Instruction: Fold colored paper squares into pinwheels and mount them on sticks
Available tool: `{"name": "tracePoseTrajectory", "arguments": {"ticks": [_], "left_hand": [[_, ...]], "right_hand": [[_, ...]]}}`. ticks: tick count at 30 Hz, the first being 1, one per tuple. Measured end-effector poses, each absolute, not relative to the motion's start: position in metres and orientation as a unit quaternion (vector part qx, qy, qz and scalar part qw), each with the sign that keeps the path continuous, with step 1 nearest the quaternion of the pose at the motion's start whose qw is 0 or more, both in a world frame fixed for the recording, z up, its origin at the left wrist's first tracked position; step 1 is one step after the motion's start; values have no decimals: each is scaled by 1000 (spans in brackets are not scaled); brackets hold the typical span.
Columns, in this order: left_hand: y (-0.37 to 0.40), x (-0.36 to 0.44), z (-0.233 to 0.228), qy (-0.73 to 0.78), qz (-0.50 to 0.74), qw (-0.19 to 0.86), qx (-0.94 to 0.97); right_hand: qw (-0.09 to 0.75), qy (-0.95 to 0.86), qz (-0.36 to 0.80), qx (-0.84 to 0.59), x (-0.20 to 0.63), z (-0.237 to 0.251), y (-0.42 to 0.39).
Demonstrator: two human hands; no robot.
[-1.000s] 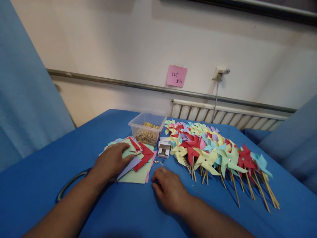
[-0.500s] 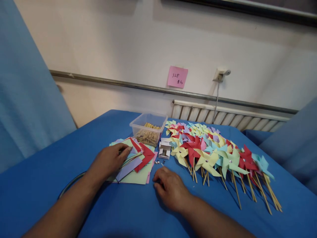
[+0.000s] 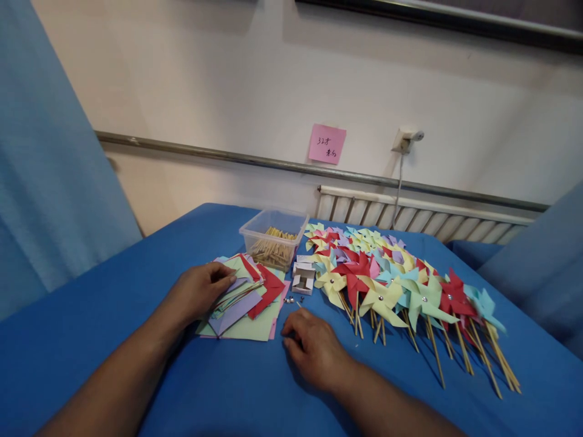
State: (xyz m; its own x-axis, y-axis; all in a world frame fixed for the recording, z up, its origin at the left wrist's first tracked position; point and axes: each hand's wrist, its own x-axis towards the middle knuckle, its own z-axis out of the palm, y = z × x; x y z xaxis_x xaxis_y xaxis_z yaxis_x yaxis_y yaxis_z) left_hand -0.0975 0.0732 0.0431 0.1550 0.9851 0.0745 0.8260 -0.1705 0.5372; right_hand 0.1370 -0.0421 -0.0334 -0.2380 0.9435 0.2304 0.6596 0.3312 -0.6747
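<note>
Here, each part of the scene by label.

Left hand: the left hand (image 3: 200,290) lies palm down on the near-left part of the stack of coloured paper squares (image 3: 243,300); its fingertips curl over the edge of the upper sheets, but whether they pinch a sheet cannot be told.

Right hand: the right hand (image 3: 314,347) rests knuckles up on the blue tablecloth (image 3: 91,315), loosely curled and holding nothing that shows; its fingertips point at the small metal pins (image 3: 291,298) just ahead of it.

Paper stack: green, purple, red and pink sheets, fanned unevenly, lying flat between the two hands and the clear plastic tub (image 3: 273,238).

Tub: it stands just behind the stack and holds wooden sticks (image 3: 272,247).

Small box: a little white cardboard box (image 3: 303,276) sits open between the tub and the pins.

Pinwheels: a long row of finished paper pinwheels (image 3: 392,282) on wooden sticks lies overlapping to the right of the box, sticks pointing toward the person.

Wall: a pink note (image 3: 327,144) is stuck above a metal rail.
</note>
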Motion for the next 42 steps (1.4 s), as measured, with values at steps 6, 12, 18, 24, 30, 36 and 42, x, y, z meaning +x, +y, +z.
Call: {"name": "tracePoseTrajectory", "arguments": {"ticks": [6,12,18,24,30,36,42], "left_hand": [[66,-95,52,655,239,70,713],[53,-91,59,646,493,50,580],[45,-69,60,494,638,400,434],[29,-40,40,408,503,628,432],[16,-23,15,394,379,703,455],[12,-22,16,412,352,689,482],[14,-25,17,458,333,636,525]], "right_hand": [[317,-748,232,-535,136,-39,-40],[314,-748,233,-536,136,-38,-41],[343,-723,248,-547,134,-40,-40],[526,-582,388,-484,139,-46,-30],[621,-419,521,-409,140,-46,-19],[638,-370,497,-458,141,-55,-14],[653,-360,505,-435,143,-55,-13]]}}
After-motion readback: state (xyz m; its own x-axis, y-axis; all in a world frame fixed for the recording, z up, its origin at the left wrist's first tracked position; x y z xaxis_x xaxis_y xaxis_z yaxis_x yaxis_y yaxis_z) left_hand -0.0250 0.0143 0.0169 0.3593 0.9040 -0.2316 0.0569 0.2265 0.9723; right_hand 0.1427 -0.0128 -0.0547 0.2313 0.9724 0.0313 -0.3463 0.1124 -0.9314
